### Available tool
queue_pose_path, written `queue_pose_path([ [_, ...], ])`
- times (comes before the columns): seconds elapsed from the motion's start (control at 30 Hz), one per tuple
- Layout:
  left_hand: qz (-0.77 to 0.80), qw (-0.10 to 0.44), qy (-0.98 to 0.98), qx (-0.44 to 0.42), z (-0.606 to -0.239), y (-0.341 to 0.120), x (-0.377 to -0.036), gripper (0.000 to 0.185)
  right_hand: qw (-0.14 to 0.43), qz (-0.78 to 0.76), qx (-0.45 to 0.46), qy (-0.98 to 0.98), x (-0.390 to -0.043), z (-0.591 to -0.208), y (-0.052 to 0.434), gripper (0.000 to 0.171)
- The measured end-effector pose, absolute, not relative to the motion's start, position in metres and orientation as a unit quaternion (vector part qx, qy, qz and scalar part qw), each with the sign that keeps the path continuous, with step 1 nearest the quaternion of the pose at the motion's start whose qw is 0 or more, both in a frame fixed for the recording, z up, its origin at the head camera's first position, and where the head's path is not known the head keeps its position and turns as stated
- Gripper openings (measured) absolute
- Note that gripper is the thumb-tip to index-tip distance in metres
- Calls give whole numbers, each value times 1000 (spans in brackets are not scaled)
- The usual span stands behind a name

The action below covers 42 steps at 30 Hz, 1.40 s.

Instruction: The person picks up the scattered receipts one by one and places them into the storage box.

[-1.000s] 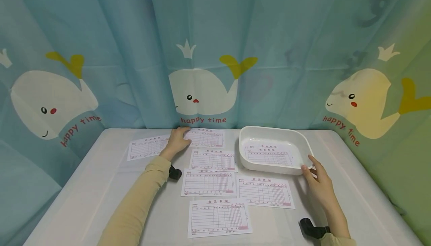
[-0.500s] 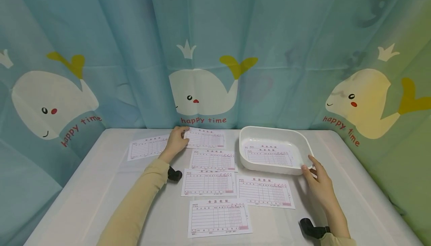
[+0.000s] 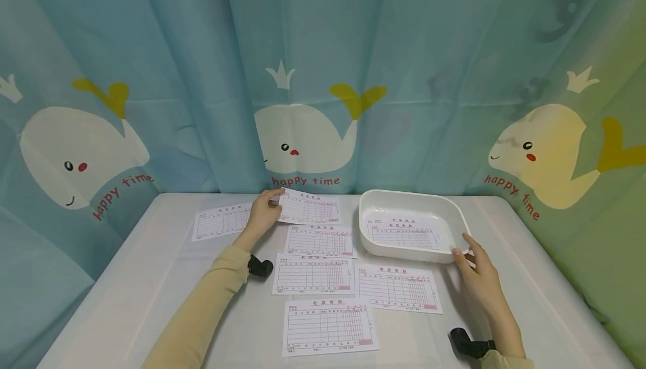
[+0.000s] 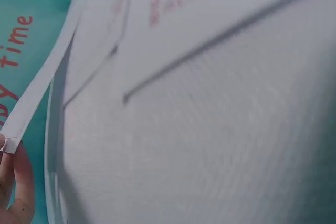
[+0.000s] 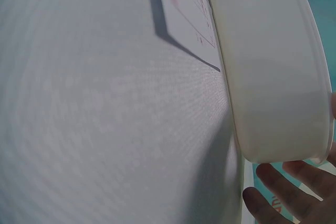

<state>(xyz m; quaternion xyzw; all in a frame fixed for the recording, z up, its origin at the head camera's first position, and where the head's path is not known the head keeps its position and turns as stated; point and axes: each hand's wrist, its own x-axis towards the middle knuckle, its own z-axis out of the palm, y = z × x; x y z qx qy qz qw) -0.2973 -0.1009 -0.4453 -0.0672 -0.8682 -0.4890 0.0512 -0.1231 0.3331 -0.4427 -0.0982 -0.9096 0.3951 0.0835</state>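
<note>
My left hand [image 3: 263,215] pinches the left edge of a printed receipt slip [image 3: 310,207] at the back of the table. In the left wrist view, that slip [image 4: 37,90] rises off the surface, its corner between thumb and fingers [image 4: 22,182]. My right hand [image 3: 481,279] holds the near right corner of a white plastic tray [image 3: 409,253], thumb at the front wall and a finger on the rim. Two overlapping receipts [image 3: 401,236] lie inside it. The right wrist view has the tray's outer wall [image 5: 275,72] with spread fingertips [image 5: 270,174] around its corner.
More receipts lie flat: one [image 3: 222,223] left of my left hand, others [image 3: 320,241] [image 3: 314,275] down the middle, one [image 3: 396,289] before the tray and one [image 3: 329,327] nearest me. A whale-print curtain [image 3: 313,38] hangs behind the white table [image 3: 126,301].
My left hand has moved slightly left and lifted the receipt's left edge off the table, the slip now tilting. The right hand and the tray have stayed in place.
</note>
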Motion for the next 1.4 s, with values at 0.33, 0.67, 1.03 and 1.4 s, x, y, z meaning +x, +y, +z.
queue_pose_path([
  [0.33,-551,35,-833,-41,-440,-102,-288,48,78,394,-102,-910,-123,-443,333,66],
  [0.67,-607,31,-793,-22,-437,-102,-280,47,71,395,-107,-910,-123,-442,332,67],
  [1.03,-648,15,-761,-7,-433,-107,-269,46,75,398,-104,-909,-123,-442,333,67],
  [1.4,-671,9,-741,-5,-426,-102,-257,46,77,394,-109,-909,-124,-442,332,66],
])
